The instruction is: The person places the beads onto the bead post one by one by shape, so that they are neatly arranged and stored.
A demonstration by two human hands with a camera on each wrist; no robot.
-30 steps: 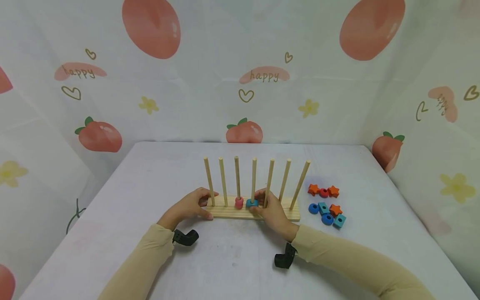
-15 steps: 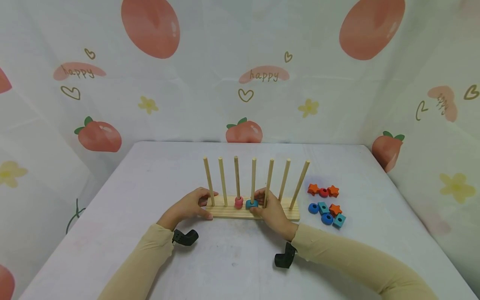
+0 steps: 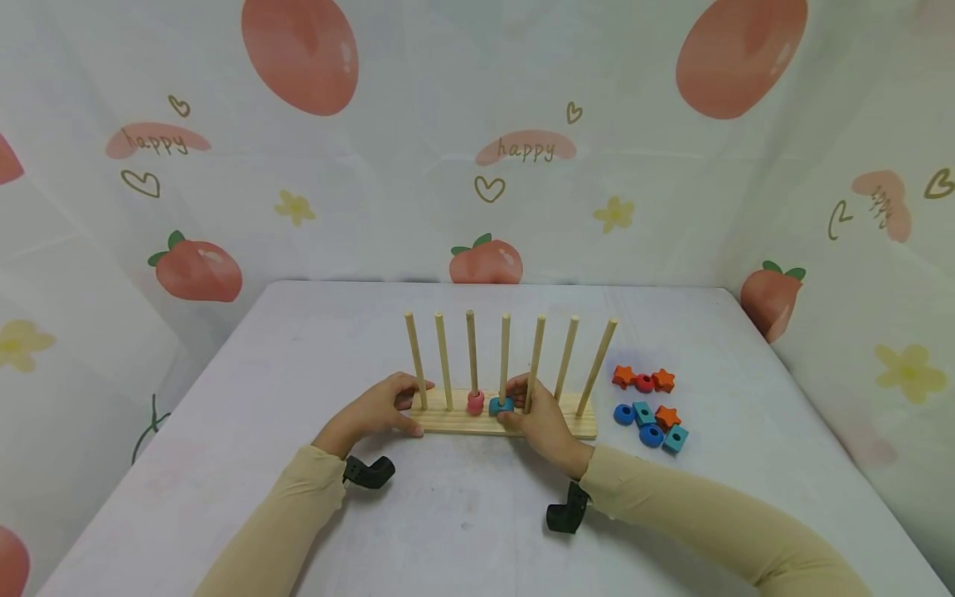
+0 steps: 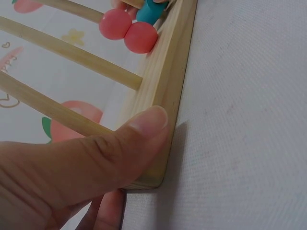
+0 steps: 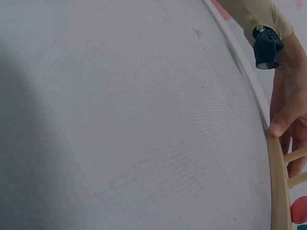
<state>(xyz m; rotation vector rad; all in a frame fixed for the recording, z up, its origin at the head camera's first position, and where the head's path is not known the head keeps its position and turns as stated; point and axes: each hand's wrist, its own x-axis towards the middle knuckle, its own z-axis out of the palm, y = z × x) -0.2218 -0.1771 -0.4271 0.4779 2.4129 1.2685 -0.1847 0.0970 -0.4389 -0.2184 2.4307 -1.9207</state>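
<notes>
A wooden peg rack (image 3: 455, 423), a flat base with several upright pegs, lies across the table. My left hand (image 3: 378, 413) grips its left end, and in the left wrist view the thumb (image 4: 144, 127) presses on the base's front edge. Two pink balls (image 4: 140, 37) sit stacked low on the peg just left of the middle one. At the foot of the middle peg is a blue bead (image 3: 501, 406), teal in the left wrist view (image 4: 151, 13). My right hand (image 3: 545, 423) pinches this bead between thumb and fingers; the fingers behind the pegs are partly hidden.
Right of the rack lie loose beads in two groups. The far group has orange stars (image 3: 623, 377) and a red bead (image 3: 645, 383). Nearer are blue round beads (image 3: 652, 436), teal blocks (image 3: 675, 439) and an orange star (image 3: 667, 418). A printed cloth backdrop surrounds the table.
The blue bead has turned slightly on its peg in the right hand's fingers since a second ago. Both hands and the rack otherwise stay in place.
</notes>
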